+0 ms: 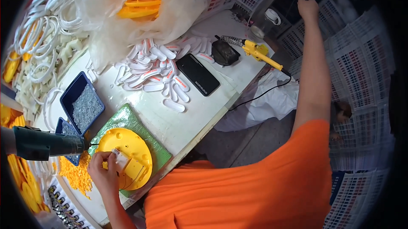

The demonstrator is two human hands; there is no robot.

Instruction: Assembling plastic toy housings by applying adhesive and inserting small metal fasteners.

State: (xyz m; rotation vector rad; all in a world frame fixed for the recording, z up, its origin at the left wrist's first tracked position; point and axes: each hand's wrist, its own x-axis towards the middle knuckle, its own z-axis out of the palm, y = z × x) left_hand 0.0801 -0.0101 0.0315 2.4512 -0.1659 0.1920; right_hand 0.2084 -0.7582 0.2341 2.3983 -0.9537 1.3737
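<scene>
A round yellow plastic housing (145, 152) lies on a green wrapped pad (159, 154) at the table's near edge. Inside it sit a white block (122, 161), a yellow box-shaped part (135, 168) and thin wires. My left hand (103, 169) is closed, thumb and fingers pinching at the white block on the housing's left side. Just above that hand, a dark green electric screwdriver (49, 143) points its bit at the housing. Far to the right, my right hand (307, 5) is stretched out near the stacked crates, one finger extended and nothing visible in it.
Two blue trays of small screws (87, 109) stand left of the pad. Beyond lie white curved strips (144, 71), a black phone-shaped box (198, 74) and a yellow soldering iron (261, 54) with its cord. A plastic bag (178, 3) holds yellow parts. Mesh crates (357, 59) line the right.
</scene>
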